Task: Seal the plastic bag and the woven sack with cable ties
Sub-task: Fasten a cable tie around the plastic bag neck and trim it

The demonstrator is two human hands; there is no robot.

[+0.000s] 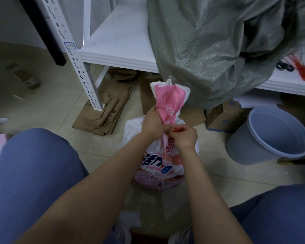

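The woven sack point(167, 103) is gripped by the left hand point(153, 123), the cable tie point(177, 130) pinched by the right hand point(186, 136). The neck should be held tightly bunched

Pink-and-white woven sack point(167, 103) (blue lettering), orange cable tie point(176, 130), grey bucket point(264, 147).

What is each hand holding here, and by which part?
The left hand grips the pink-and-white bag at its gathered neck. The right hand pinches a red cable tie at that neck; which part of the tie cannot be told.
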